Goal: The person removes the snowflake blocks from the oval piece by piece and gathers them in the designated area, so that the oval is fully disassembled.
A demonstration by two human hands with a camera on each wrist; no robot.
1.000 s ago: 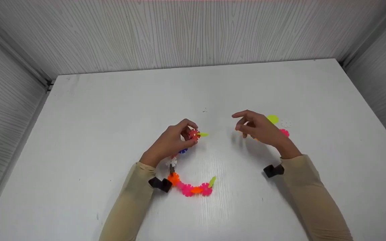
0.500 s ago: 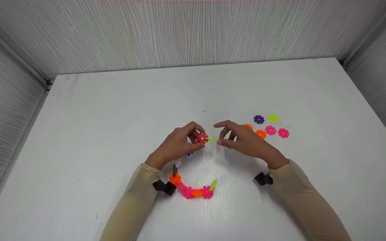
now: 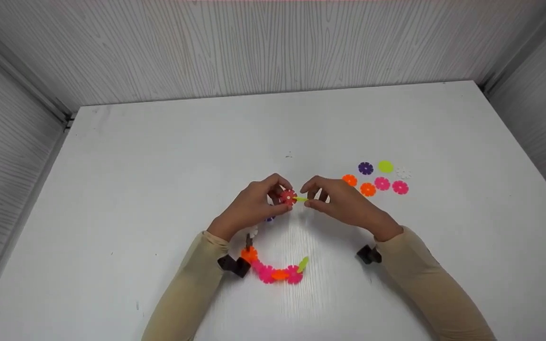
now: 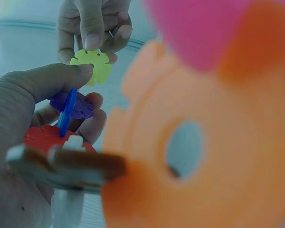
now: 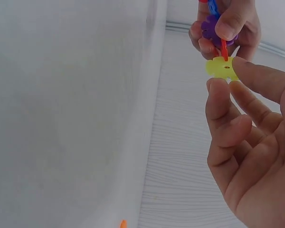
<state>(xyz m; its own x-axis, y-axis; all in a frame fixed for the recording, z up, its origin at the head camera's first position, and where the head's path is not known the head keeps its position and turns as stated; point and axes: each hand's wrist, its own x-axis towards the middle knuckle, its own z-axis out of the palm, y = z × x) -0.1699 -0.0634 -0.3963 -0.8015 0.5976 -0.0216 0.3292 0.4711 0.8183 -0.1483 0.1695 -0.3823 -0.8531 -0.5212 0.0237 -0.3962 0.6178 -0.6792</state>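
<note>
A curved chain of notched plastic flower discs hangs from my left hand [image 3: 249, 203], whose thumb and fingers pinch it near its upper end. There a red disc [image 3: 288, 197] shows between the fingertips, with a purple disc [image 5: 211, 31] beside it. Slotted edgewise into the red one is a yellow disc [image 5: 218, 68], and my right hand [image 3: 344, 203] pinches it between thumb and fingers. Lower down the chain come a white disc, a brown one, an orange disc [image 3: 249, 255] and pink discs [image 3: 267, 274]. A yellow-green disc [image 3: 304, 264] ends it.
Several loose discs lie on the white table [image 3: 183, 142] beyond the right hand: a purple one [image 3: 366, 168], a yellow one [image 3: 386, 166], a white one [image 3: 404, 173], plus orange [image 3: 368, 189] and pink [image 3: 400, 187] ones. Wood-grain panels [image 3: 273, 47] surround the table.
My right hand has come left from beside the loose discs and now grips the yellow disc. My left hand has shifted slightly right and nearer me, with the chain.
</note>
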